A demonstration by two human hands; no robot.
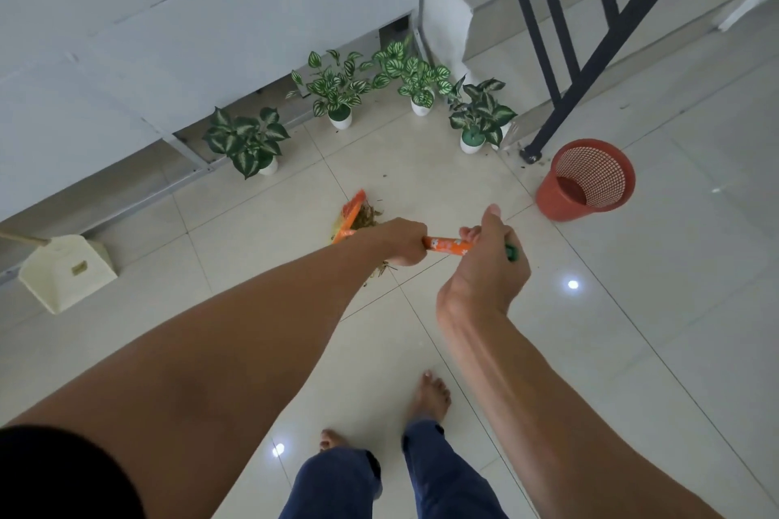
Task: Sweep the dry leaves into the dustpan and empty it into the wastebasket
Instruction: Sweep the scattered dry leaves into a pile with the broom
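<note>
Both my hands hold an orange broom (444, 245) by its patterned handle. My left hand (400, 242) grips it lower down, my right hand (484, 261) near the green top end. The orange and yellow broom head (352, 213) rests on the tiled floor against a small pile of dry leaves (369, 217); a few more leaves (381, 268) show under my left hand. The cream dustpan (65, 272) stands by the wall at the far left, apart from the pile. The red mesh wastebasket (588, 179) stands upright on the right.
Several potted green plants (337, 91) line the wall and corner beyond the pile. A black stair railing (590, 55) comes down to the floor just left of the wastebasket. My bare feet (430, 396) stand on the glossy tiles below.
</note>
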